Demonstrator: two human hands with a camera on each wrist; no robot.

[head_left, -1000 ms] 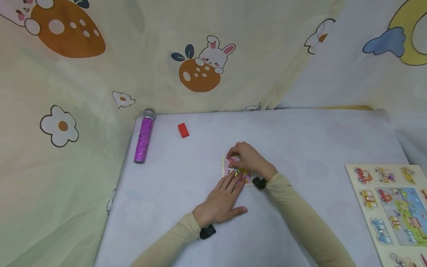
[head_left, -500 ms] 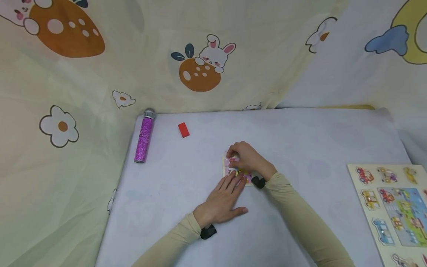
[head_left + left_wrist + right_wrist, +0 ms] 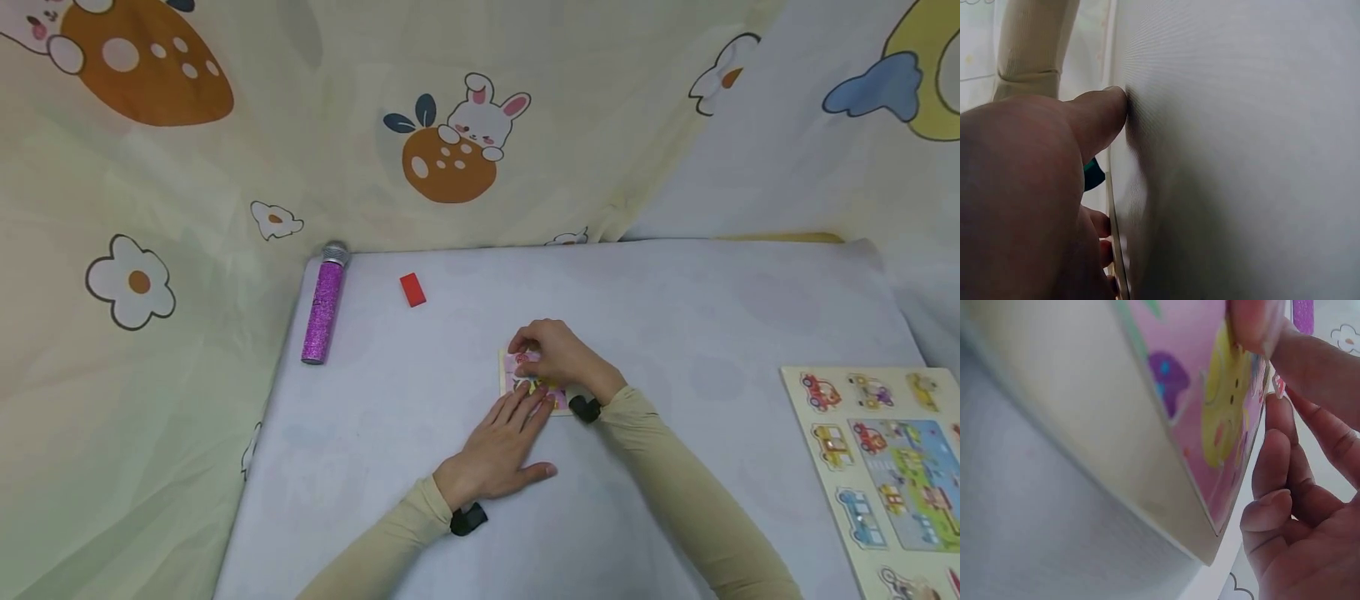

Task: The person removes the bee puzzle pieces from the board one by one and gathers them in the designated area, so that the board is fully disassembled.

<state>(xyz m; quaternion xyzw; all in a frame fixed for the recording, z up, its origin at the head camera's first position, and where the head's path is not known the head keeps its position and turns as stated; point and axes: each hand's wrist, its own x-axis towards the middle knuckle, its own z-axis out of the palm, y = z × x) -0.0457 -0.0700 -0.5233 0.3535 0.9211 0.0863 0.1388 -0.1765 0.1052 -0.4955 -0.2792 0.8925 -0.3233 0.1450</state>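
A small pink picture puzzle (image 3: 510, 375) in a pale frame lies on the white table. My left hand (image 3: 491, 454) lies flat, its fingertips resting on the near part of the puzzle and its thumb (image 3: 1100, 119) touching the tabletop in the left wrist view. At the puzzle's far side is my right hand (image 3: 555, 354), with thumb and index finger close together. The right wrist view shows them pinching a small red-and-white puzzle piece (image 3: 1279, 386) at the board's surface, the other fingers curled. The piece is mostly hidden. A yellow figure (image 3: 1225, 400) shows on the puzzle.
A glittery purple microphone (image 3: 323, 308) lies at the table's left edge. Right of it is a red block (image 3: 412, 290). A larger wooden vehicle puzzle board (image 3: 832, 500) lies at the right. Printed cloth (image 3: 585, 158) hangs behind the table.
Both hands keep almost the same place and pose on the small puzzle. The head view has shifted very slightly.
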